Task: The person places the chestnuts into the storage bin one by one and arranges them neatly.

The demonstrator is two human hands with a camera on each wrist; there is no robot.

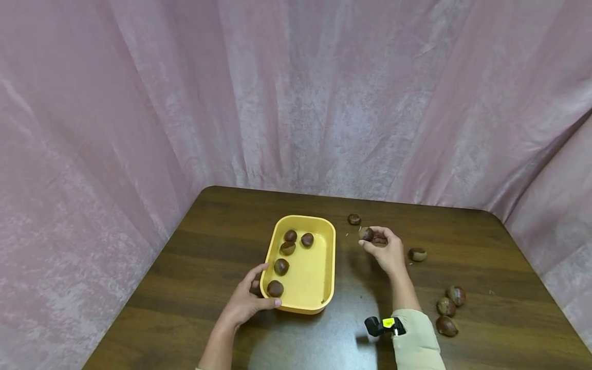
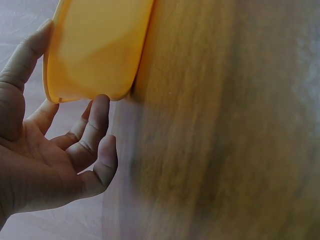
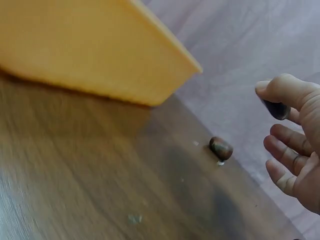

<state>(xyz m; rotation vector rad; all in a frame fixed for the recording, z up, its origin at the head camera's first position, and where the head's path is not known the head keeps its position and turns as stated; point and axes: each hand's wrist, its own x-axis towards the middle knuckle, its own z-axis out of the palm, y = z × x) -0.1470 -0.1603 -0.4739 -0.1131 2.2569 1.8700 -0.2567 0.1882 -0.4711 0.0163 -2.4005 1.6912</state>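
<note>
A yellow plastic container (image 1: 305,272) stands on the table with several brown chestnuts (image 1: 281,266) along its left side. My left hand (image 1: 245,298) grips its near left corner, the thumb along the near rim and the fingers at the left wall. In the left wrist view, the fingertips (image 2: 102,102) meet the container's outer side (image 2: 95,50). To the right of the container, my right hand (image 1: 388,252) pinches one chestnut (image 1: 366,234) between thumb and fingers, raised over the table. The right wrist view shows that chestnut (image 3: 276,109) partly hidden by the thumb.
One chestnut (image 1: 354,219) lies by the container's far right corner, another (image 1: 418,254) right of my right hand. Three more chestnuts (image 1: 446,307) sit together farther right. Small pale crumbs dot the wooden table (image 1: 499,267). A pink curtain (image 1: 324,103) hangs behind it.
</note>
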